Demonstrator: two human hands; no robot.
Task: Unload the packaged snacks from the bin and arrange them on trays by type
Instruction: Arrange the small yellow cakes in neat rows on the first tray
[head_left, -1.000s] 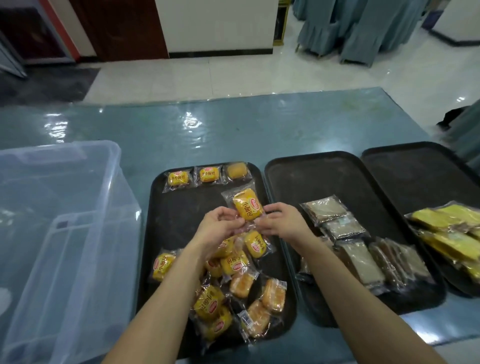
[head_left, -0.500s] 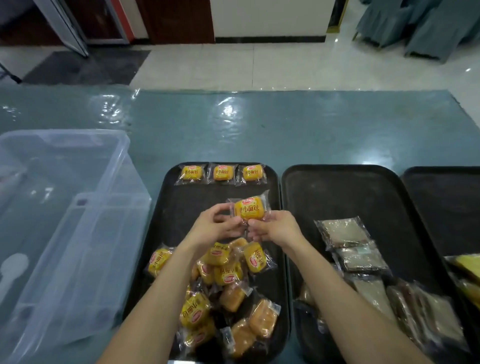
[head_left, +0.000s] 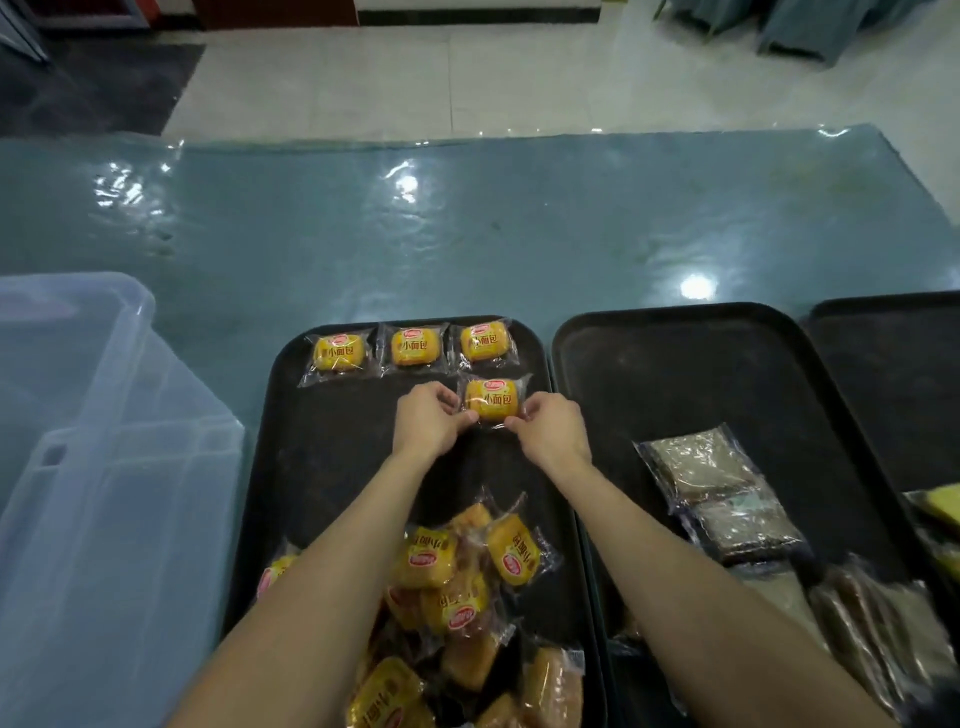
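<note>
Bun packet (head_left: 492, 399), yellow, clear-wrapped, red logo

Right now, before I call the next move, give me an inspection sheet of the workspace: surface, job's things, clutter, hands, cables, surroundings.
Surface: glossy blue-green table cover, with glare spots.
Job's things: clear bin at left; left tray holds a row of three yellow bread packs at its far edge, a fourth pack under the row's right end, and a loose pile nearest the person; middle tray holds brown packs; right tray shows yellow packs at the frame edge.
Clutter: nothing seen.
Hands: left hand and right hand each pinch an end of the fourth pack.
Cables: nothing seen.
Surroundings: pale tiled floor; grey-blue cloth beyond.
</note>
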